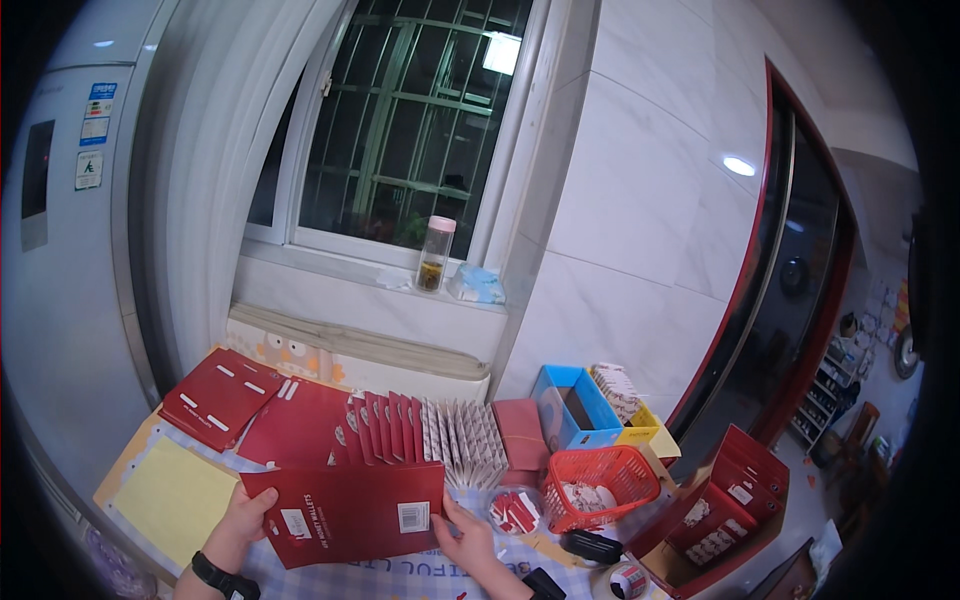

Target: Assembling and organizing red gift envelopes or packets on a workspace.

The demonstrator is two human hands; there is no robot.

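Low over the table, a flat dark red printed paper packet with a white barcode label spans the gap between my hands. My left hand pinches its left edge, thumb on top. At the right edge, my right hand closes on the side near the barcode; some of its fingers are partly hidden. Beyond the packet stands a fanned row of red packets, followed by a row of white patterned packets. More flat red packets lie stacked at the far left.
Right of the rows are a blue box, a red plastic basket with small pieces, a round tub of red-and-white pieces, a black case and a tape roll. A red carton stands farther right. A yellow sheet lies left.
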